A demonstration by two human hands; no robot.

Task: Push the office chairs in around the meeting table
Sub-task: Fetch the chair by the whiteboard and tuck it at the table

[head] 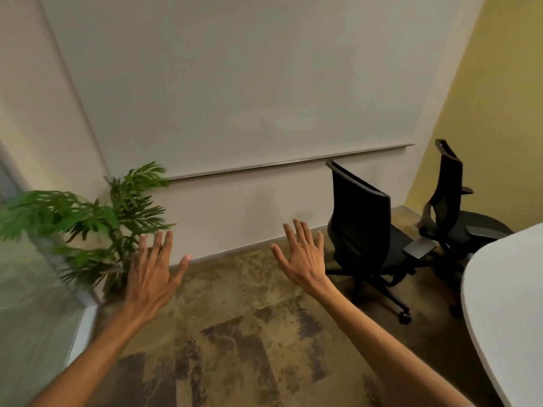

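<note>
Two black office chairs stand at the right by the wall. The nearer chair has its backrest toward me and faces the white meeting table, whose rounded end shows at the right edge. The second chair stands behind it in the corner. My left hand and my right hand are stretched out over the carpet with fingers spread, holding nothing. My right hand hangs just left of the nearer chair's backrest, apart from it.
A green potted plant stands in the left corner beside a glass partition. A large whiteboard covers the wall ahead. A yellow wall closes the right side. Patterned brown carpet lies below my arms.
</note>
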